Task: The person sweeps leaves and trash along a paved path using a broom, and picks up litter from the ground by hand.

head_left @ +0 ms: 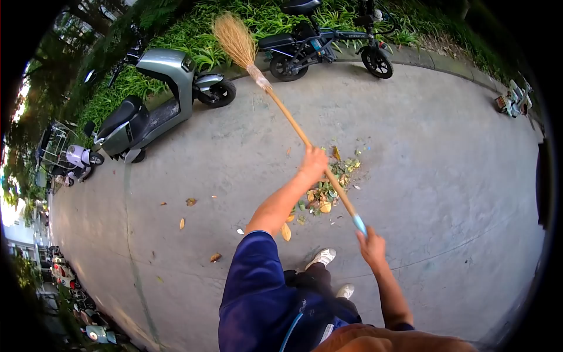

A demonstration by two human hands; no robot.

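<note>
A long broom point(288, 115) slants across the view, its straw head point(234, 40) up at the top left, over the edge of the plants. My left hand point(314, 162) is wrapped round the middle of the wooden handle. Lower down, my right hand point(371, 244) grips the handle's end, just below a light blue band point(359, 224). Beneath and beside the handle, a pile of green and yellow leaves point(322, 193) lies on the grey pavement. A few loose leaves point(191, 202) are scattered to the left.
A grey-green scooter point(149, 117) stands at the upper left, with a black electric bike point(328, 44) at the top. Behind them runs a kerb point(434, 60) with green plants point(193, 35). More parked scooters line the left edge. Another vehicle point(516, 100) is at the far right.
</note>
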